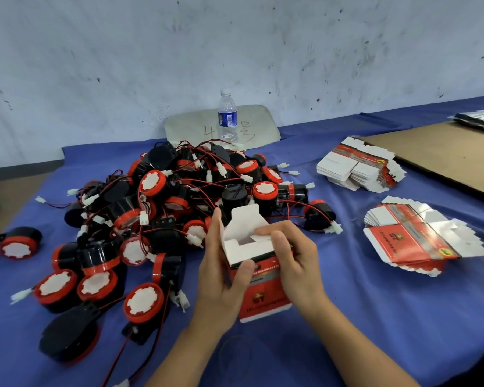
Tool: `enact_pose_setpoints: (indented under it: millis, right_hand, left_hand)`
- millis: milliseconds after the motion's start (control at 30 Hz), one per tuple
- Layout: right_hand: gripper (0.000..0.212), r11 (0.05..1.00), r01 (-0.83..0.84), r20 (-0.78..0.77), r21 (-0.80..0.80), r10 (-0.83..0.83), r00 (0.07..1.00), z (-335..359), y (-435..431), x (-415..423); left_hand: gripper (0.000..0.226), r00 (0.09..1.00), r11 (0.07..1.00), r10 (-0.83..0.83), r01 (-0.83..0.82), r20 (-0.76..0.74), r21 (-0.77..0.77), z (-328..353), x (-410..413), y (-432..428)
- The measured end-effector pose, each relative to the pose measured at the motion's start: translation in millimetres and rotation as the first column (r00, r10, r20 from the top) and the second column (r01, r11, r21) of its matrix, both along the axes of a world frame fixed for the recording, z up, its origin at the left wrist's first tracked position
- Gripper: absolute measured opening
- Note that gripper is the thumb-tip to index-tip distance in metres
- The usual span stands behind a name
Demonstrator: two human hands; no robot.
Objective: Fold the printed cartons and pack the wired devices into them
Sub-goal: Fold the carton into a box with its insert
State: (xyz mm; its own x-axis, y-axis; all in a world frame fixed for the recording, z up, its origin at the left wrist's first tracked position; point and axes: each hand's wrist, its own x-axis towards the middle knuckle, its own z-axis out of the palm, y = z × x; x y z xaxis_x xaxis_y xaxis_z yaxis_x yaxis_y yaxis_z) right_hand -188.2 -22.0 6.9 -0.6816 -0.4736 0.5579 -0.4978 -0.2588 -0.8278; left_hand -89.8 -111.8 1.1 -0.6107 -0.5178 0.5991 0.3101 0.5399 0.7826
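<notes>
1. Head view, the carton: a red-and-white printed cardboard carton (263, 298) is held upright over the blue cloth-covered table (375, 317), just in front of the heap of devices. Its white top flaps stand open.
2. Head view, the hands: the left hand (221, 275) grips the carton's left side, with the thumb across the red front face and the fingers behind. The right hand (296, 261) holds the right side, its fingers curled over a white flap and pressing it inward.
3. Head view, handling the carton: the thin card looks light and springy but easy to crease. It is probably best held by the side walls near the corners, bending the flaps along their scores.
4. Head view, the devices: a heap of round black wired devices with red rims and white faces (179, 205) lies beyond and left of the carton. They look rigid and heavier than the card. Their red-and-black leads are tangled, so lift one by its body and expect neighbours to drag along.
5. Head view, supplies: a far stack of flat printed cartons (358, 166) and a nearer fanned stack (417, 238) lie to the right, well apart from the hands.
</notes>
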Motion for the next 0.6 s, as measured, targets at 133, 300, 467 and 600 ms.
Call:
enact_pose_setpoints:
  millis: [133,300,467,600]
  right_hand:
    - [0.034,1.0,-0.027,0.139,0.014,0.025,0.99,-0.8,0.8,-1.4]
    - [0.045,0.997,-0.073,0.244,-0.004,0.072,0.967,-0.9,0.8,-3.5]
    - [0.032,0.939,-0.343,0.417,-0.025,0.321,0.85,5.4,4.2,-14.5]
    - [0.041,0.887,-0.438,0.428,-0.145,0.455,0.781,4.5,7.1,-19.9]
  left_hand:
    - [0.059,0.997,0.994,0.077,-0.075,0.023,-0.079,-0.9,0.0,2.4]
    - [0.033,0.996,0.981,0.09,-0.089,-0.001,-0.173,-2.3,0.9,0.2]
    - [0.041,0.995,0.997,-0.074,0.075,0.064,-0.011,-2.3,0.3,-2.5]
    - [0.038,0.965,0.955,-0.241,0.216,0.104,0.204,-1.4,2.0,-7.3]
